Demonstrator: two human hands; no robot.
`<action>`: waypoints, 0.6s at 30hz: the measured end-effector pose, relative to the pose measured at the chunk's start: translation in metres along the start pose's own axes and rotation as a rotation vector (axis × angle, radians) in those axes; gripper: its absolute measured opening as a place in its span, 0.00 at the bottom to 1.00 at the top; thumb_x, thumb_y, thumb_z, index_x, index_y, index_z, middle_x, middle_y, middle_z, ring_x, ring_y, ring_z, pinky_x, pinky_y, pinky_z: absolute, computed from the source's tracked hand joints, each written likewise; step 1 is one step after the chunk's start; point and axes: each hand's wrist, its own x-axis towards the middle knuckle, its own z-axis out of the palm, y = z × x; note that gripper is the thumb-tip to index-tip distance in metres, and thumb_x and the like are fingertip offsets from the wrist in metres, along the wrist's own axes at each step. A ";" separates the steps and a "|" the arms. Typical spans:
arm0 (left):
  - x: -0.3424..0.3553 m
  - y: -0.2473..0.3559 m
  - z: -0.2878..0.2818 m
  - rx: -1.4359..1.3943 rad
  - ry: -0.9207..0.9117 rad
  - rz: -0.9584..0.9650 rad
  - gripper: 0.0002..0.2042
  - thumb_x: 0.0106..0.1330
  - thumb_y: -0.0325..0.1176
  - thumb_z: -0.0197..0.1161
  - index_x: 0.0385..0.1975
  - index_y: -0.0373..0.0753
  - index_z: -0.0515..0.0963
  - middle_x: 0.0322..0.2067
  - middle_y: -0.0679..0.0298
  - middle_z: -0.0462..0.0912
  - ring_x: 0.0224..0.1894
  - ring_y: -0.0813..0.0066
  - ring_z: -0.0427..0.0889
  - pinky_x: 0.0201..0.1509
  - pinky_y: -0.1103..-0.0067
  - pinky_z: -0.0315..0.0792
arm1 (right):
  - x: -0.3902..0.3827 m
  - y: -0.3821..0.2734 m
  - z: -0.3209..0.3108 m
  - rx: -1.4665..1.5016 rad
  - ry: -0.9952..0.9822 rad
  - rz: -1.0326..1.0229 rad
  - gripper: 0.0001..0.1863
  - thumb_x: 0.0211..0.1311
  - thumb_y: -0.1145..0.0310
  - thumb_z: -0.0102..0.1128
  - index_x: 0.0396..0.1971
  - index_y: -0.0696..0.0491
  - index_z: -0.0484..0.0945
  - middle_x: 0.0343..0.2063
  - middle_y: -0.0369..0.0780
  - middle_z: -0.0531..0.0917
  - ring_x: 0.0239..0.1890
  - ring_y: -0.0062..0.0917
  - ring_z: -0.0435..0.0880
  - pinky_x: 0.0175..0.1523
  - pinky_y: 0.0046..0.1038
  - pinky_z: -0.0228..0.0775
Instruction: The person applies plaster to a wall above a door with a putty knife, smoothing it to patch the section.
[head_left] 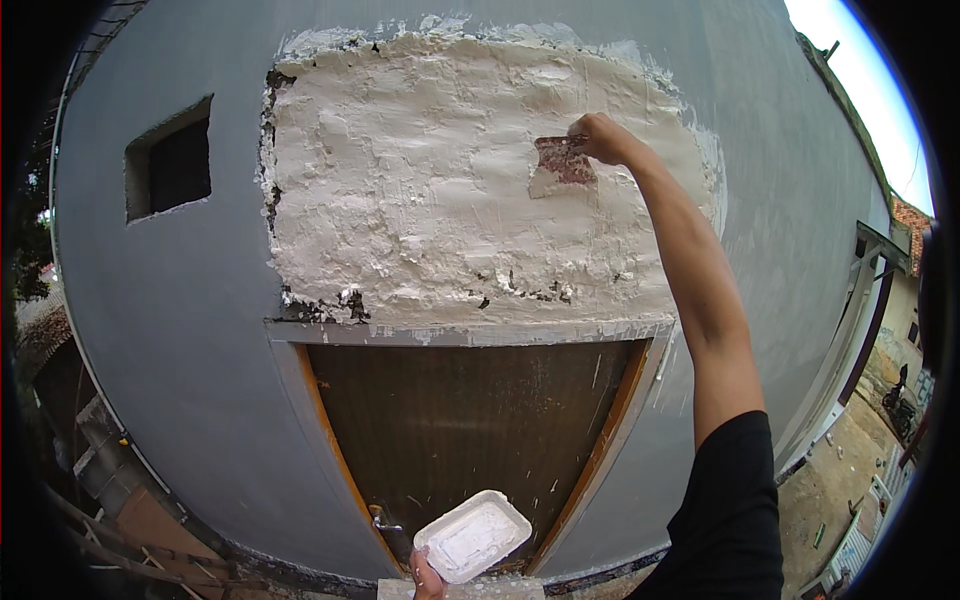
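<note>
My right hand (603, 139) is raised against the wall above the door, fingers closed round a reddish-brown scraper blade (565, 160). The blade lies against a broad patch of rough, cream-white plaster (420, 170), its lower edge smeared with the same paste. Dark gaps show along the patch's left and bottom edges. Low in front of the door, my left hand (428, 575) grips a shallow white tray (474, 537) by its near left side. White paste coats the inside of the tray. Part of the left hand is cut off by the lower edge.
Below the plaster is a dark brown door (470, 420) with a metal handle (385, 522) and an orange-brown frame. A small square opening (170, 160) pierces the grey wall (170, 330) at left. Rubble and boards lie lower left; a motorbike (897, 390) stands far right.
</note>
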 end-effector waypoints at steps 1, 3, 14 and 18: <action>0.000 -0.003 -0.007 0.053 -0.030 0.038 0.26 0.62 0.40 0.40 0.56 0.28 0.62 0.53 0.46 0.71 0.56 0.52 0.73 0.62 0.64 0.66 | 0.003 0.003 0.003 0.020 0.108 0.038 0.11 0.46 0.74 0.63 0.33 0.57 0.81 0.28 0.49 0.82 0.34 0.43 0.80 0.39 0.37 0.70; 0.003 -0.003 -0.013 0.106 -0.055 0.079 0.28 0.63 0.43 0.40 0.58 0.28 0.61 0.56 0.47 0.70 0.57 0.51 0.71 0.63 0.64 0.64 | 0.008 0.008 0.001 0.034 0.203 0.015 0.09 0.48 0.74 0.62 0.32 0.57 0.80 0.28 0.49 0.81 0.33 0.46 0.78 0.38 0.37 0.69; 0.007 -0.004 -0.012 -0.037 -0.003 -0.054 0.26 0.63 0.41 0.41 0.56 0.28 0.63 0.53 0.47 0.72 0.56 0.53 0.73 0.62 0.65 0.65 | 0.005 0.020 -0.066 0.161 0.278 0.088 0.15 0.55 0.71 0.64 0.42 0.61 0.79 0.34 0.46 0.84 0.37 0.26 0.82 0.44 0.26 0.71; 0.007 -0.011 -0.009 0.005 -0.093 -0.117 0.31 0.64 0.48 0.36 0.61 0.31 0.59 0.58 0.49 0.69 0.59 0.52 0.69 0.64 0.64 0.63 | -0.052 -0.020 -0.048 0.245 0.252 -0.004 0.10 0.55 0.73 0.64 0.37 0.59 0.81 0.31 0.43 0.83 0.33 0.20 0.77 0.42 0.25 0.69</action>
